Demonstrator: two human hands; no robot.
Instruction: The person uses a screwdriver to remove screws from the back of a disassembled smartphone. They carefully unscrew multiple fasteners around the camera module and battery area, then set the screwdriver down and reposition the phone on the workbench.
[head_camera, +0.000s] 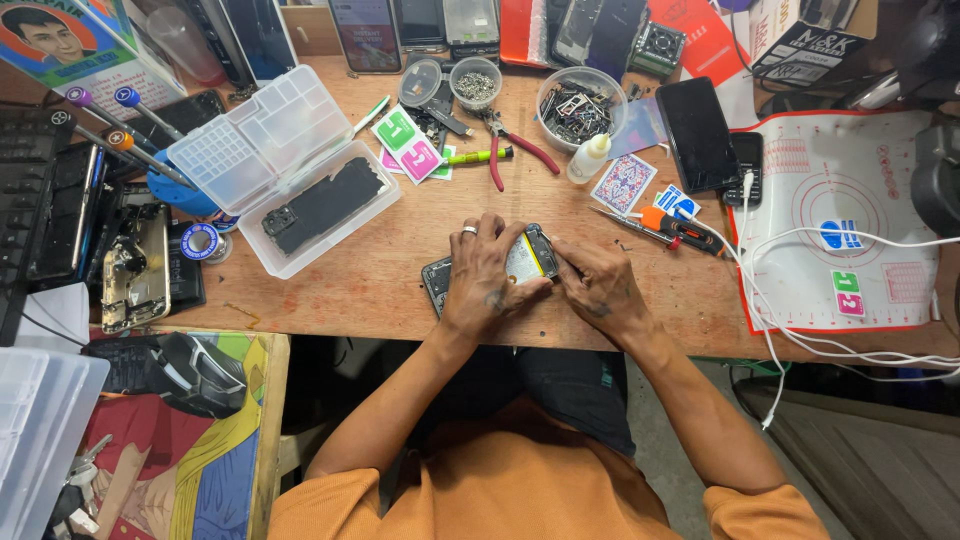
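A: Status of the phone (528, 262)?

B: It lies open-backed on the desk (400, 280), near the front edge, at the centre of view. The rear cover is off; the pale battery area and the inner frame are exposed. Opening therefore appears complete. Internal work and reassembly appear to remain.

A: Hand positions?

B: The left hand (485, 275) lies over the phone's left half, fingers curled down on it, pinning it to the desk. The right hand (600, 290) touches the right edge, fingertips pressed in at the rim. Whether it pinches a small part or tool cannot be told.

A: Surroundings, by clock face from the phone?

B: Screwdriver (685, 228) at 2 o'clock, near. Glue bottle (588, 160) at 1 o'clock. Pliers (515, 145) at 12 o'clock, with a bowl (580, 105) of small parts beyond. Parts box (290, 165), lid open, at 10 o'clock, holding a dark plate. Work mat (850, 220) at 3 o'clock, a white cable (790, 300) across it.
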